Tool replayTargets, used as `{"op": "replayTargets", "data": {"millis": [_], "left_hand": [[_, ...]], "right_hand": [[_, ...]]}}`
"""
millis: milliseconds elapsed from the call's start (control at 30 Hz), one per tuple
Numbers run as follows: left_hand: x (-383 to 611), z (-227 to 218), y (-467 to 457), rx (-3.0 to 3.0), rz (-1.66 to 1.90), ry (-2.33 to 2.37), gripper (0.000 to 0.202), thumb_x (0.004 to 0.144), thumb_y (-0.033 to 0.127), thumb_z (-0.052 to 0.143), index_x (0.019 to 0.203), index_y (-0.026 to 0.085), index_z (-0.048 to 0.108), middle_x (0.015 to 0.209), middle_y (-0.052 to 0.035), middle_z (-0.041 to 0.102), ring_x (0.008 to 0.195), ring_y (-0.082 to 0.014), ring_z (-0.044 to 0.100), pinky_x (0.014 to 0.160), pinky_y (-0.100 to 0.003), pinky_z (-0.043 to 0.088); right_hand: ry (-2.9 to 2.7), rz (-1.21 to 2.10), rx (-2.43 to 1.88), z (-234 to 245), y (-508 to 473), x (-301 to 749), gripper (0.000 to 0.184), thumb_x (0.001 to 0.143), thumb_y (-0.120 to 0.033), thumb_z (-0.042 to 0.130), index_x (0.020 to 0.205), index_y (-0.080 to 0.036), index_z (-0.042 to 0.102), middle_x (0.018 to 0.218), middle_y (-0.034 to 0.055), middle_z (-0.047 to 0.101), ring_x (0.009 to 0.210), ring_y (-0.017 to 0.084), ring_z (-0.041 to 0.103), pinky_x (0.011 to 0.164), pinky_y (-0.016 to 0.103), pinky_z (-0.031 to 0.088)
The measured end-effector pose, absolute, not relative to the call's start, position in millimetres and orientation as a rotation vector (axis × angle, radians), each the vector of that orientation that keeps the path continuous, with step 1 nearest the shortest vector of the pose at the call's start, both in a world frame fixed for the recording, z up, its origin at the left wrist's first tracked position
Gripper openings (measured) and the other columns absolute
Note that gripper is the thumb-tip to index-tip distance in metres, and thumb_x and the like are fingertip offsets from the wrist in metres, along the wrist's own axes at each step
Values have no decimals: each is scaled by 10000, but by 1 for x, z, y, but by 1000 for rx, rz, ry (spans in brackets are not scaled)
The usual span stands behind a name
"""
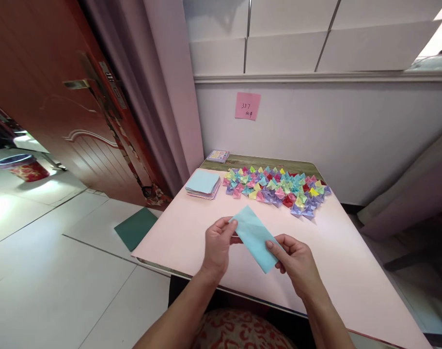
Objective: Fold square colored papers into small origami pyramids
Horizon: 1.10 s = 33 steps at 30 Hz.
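A light blue sheet of paper (253,236), folded into a long strip, is held above the pink table cover (344,261). My left hand (218,245) pinches its upper left end between thumb and fingers. My right hand (297,264) grips its lower right end. Beyond the hands lies a spread of several small folded paper pieces in many colours (277,190). A stack of square paper sheets (203,184), blue on top, rests at the table's far left.
A small pack of paper (217,155) lies at the table's far edge by the wall. A pink sticky note (247,105) hangs on the wall. A green sheet (135,228) lies on the tiled floor left of the table, near a brown door (54,111).
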<state>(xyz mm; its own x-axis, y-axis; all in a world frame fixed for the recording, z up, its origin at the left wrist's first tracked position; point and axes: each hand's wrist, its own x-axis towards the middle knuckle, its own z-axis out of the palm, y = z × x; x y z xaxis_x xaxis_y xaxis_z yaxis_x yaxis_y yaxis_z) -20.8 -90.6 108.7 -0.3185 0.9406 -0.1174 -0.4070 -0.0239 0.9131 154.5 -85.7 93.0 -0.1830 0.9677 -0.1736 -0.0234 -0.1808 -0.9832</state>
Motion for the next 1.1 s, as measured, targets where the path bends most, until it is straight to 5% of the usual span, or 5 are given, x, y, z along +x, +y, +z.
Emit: {"op": "replayTargets", "data": {"millis": [167, 300, 500, 767, 1100], "left_hand": [[-21, 121, -94, 644, 1603, 1085, 498, 737, 502, 701, 1049, 119, 634, 892, -104, 703, 709, -188, 677, 596, -302, 572], [-2, 117, -107, 727, 1287, 1015, 453, 702, 475, 747, 914, 81, 678, 767, -107, 710, 598, -183, 655, 535, -295, 558], [-4, 117, -105, 583, 1333, 1034, 360, 640, 371, 806, 828, 90, 682, 648, -45, 667, 493, -128, 580, 437, -243, 518], [-1, 122, -109, 590, 1259, 987, 385, 649, 384, 802, 869, 87, 695, 638, -50, 660, 494, -126, 572, 427, -236, 512], [2, 120, -110, 683, 1266, 957, 402, 758, 489, 694, 852, 98, 704, 771, -115, 711, 623, -189, 666, 536, -278, 544]], "right_hand": [[-1100, 1465, -1167, 97, -86, 154, 373, 683, -518, 763, 732, -168, 645, 526, -43, 508, 426, 77, 435, 373, 181, 323], [-1171, 1421, -1153, 99, -89, 151, 367, 721, -515, 731, 789, -161, 663, 568, -17, 567, 432, 91, 460, 379, 203, 372], [-1462, 878, -1038, 95, -90, 168, 431, 861, -362, 605, 1271, -238, 553, 896, 50, 697, 739, 187, 662, 686, 338, 572], [-1860, 528, -830, 93, -87, 173, 295, 828, -131, 612, 1037, -311, 714, 971, 33, 714, 866, 195, 681, 691, 298, 566], [-1359, 907, -1029, 87, -92, 158, 130, 755, -331, 734, 777, -204, 712, 811, 54, 685, 695, 186, 643, 570, 285, 559]]}}
